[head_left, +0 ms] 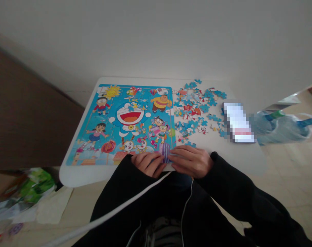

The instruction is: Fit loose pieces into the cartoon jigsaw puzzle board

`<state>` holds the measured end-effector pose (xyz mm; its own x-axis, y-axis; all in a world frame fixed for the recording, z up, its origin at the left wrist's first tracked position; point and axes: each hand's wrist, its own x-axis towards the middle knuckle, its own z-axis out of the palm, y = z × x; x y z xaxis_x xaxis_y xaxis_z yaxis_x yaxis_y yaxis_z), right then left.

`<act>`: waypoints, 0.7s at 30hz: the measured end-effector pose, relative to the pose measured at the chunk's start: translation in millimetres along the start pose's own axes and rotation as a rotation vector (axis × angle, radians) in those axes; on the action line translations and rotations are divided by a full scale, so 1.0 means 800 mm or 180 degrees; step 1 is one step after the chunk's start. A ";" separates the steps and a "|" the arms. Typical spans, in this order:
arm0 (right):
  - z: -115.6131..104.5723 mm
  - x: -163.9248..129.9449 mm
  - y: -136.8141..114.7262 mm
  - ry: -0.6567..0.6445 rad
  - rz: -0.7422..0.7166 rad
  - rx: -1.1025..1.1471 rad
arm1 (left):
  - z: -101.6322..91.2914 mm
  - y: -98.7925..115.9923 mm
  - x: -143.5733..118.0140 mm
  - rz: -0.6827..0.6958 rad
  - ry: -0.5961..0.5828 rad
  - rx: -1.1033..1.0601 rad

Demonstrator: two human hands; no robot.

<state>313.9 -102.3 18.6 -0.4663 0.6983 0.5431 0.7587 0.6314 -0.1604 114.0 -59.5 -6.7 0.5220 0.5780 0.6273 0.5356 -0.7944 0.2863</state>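
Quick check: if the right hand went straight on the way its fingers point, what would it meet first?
Probably the left hand, facing it across the purple-striped patch of the puzzle. Their heights are hard to judge from this view.

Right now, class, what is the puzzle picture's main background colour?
The puzzle picture has a mainly blue background, clearest in the head view.

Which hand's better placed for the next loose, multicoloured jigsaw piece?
Probably the right hand: it's nearer the scattered multicoloured jigsaw pieces. The left hand is farther left, at the blue rectangular cartoon puzzle.
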 end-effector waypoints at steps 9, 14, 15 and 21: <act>0.001 0.002 0.000 0.0130 -0.0008 0.0047 | 0.008 -0.007 0.000 0.0146 0.0049 -0.0178; -0.002 0.002 0.003 0.0078 0.0053 0.0083 | 0.012 -0.009 0.006 0.0552 0.0111 -0.0056; -0.002 0.002 0.003 0.0086 0.0085 0.0103 | 0.011 -0.009 0.007 0.0500 0.0144 -0.0042; 0.002 0.001 -0.001 0.0225 0.0263 0.0264 | -0.003 -0.027 0.030 -0.0295 0.0190 0.0384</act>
<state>312.4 -101.4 17.9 -0.3683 0.7255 0.5814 0.7517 0.6004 -0.2730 113.7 -28.4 3.8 0.4281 0.6329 0.6452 0.6574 -0.7079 0.2582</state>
